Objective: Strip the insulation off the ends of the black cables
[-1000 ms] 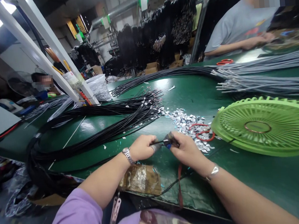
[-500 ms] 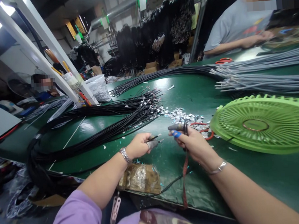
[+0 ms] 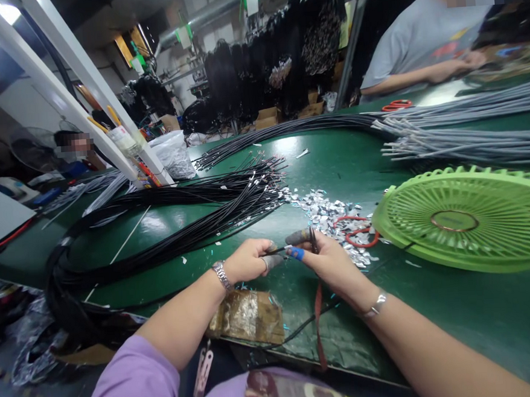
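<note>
My left hand (image 3: 253,258), with grey covers on its fingertips, pinches the end of a thin black cable (image 3: 276,251). Close against that end is my right hand (image 3: 321,252), blue tape around its thumb and a grey cover on its index finger. Thumb and index finger close around the cable's pale tip; whether they press on it I cannot tell. A dark pointed tool (image 3: 312,239) sticks up from the right hand's grip, its exact kind unclear. Below that hand hangs a reddish-brown strap (image 3: 320,331). Beyond the hands lie small white and silvery scraps (image 3: 322,209).
Red-handled scissors (image 3: 363,243) rest among the scraps, beside a green fan (image 3: 466,224). Black cable bundles (image 3: 194,230) curve along the left; grey cables (image 3: 465,142) lie at the back right. Brown taped cardboard (image 3: 248,316) lies near the front edge. A co-worker (image 3: 409,55) sits opposite.
My right hand has moved left, bringing its fingers to the cable end in my left hand. The left hand stays nearly in place, and more scraps show beyond the hands.
</note>
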`<move>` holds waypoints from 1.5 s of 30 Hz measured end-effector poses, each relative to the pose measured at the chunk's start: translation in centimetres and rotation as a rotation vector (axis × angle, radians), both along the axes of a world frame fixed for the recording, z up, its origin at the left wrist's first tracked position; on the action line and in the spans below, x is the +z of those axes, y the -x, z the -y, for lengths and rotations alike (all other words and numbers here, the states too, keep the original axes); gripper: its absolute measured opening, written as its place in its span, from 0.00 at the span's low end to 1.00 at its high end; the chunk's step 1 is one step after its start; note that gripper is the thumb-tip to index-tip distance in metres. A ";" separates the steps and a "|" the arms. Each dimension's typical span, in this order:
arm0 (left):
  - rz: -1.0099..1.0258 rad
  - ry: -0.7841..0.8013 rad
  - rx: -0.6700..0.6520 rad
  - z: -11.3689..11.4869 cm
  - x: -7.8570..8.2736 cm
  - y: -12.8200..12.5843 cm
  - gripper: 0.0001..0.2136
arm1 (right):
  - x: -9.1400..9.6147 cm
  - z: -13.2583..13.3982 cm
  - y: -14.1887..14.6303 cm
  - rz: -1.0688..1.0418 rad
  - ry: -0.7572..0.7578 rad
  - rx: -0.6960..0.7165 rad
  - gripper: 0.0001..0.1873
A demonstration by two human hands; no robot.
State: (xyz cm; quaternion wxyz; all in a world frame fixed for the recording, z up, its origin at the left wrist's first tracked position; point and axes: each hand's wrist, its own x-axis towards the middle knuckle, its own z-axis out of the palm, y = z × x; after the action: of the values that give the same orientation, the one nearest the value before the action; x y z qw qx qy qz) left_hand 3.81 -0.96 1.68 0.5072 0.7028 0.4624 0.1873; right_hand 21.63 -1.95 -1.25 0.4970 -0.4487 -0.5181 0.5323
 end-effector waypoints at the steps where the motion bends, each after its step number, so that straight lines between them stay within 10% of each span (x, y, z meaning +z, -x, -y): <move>1: 0.004 -0.009 0.003 0.0 0.0 0.0 0.14 | 0.0 0.0 0.0 -0.006 0.003 -0.013 0.22; 25: 0.051 -0.031 0.053 -0.1 0.2 0.0 0.18 | -0.6 0.0 0.1 0.050 -0.107 -0.062 0.13; 37: 0.024 -0.023 0.098 -0.3 -0.3 0.0 0.13 | -0.3 1.7 0.6 0.776 -0.840 -0.107 0.11; 45: 0.136 0.104 0.127 -0.3 0.4 0.2 0.19 | 0.1 1.2 0.0 0.422 -0.456 -0.120 0.09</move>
State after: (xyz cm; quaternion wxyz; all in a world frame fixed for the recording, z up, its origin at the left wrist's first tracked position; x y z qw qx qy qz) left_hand 3.64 -0.68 2.03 0.5604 0.6305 0.4793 0.2421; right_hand 21.62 -3.17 -1.16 0.4966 -0.4561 -0.6884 0.2673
